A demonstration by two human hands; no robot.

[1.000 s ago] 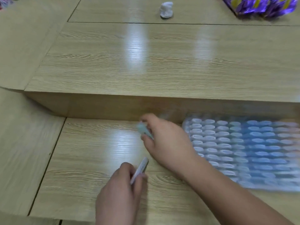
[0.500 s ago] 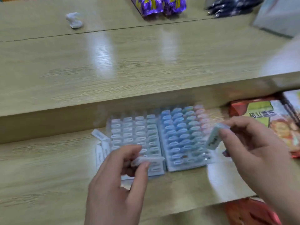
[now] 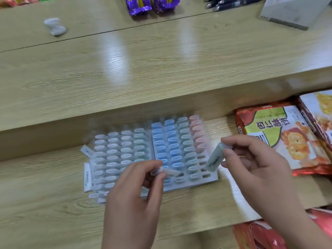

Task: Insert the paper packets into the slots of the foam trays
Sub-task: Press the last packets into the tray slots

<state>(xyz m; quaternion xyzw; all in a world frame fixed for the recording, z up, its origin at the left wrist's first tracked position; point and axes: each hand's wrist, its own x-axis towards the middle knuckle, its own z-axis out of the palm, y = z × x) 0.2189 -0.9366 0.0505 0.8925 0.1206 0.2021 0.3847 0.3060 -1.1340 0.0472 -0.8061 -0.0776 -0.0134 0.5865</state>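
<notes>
A glossy, pale wood-grain worktop (image 3: 45, 203) steps up to a higher ledge (image 3: 161, 69) behind. On the lower level two foam trays (image 3: 125, 151) lie side by side, their slots showing rounded white, blue, green and pink tops. The left hand (image 3: 133, 200) pinches a white paper packet (image 3: 169, 171) over them. The right hand (image 3: 256, 168) pinches a greenish paper packet (image 3: 214, 159) at their right edge. A crinkly snack bag (image 3: 280, 139) lies just beyond.

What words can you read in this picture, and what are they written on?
Nothing reads clearly.
Biscuit bag: big Chinese characters, sideways, too blurred to quote.
Packet in the right hand: dark print, too blurred.
Loose packets beside the foam trays: tiny print, unreadable.
Purple bags: yellow letters, cut off, blurred.
</notes>
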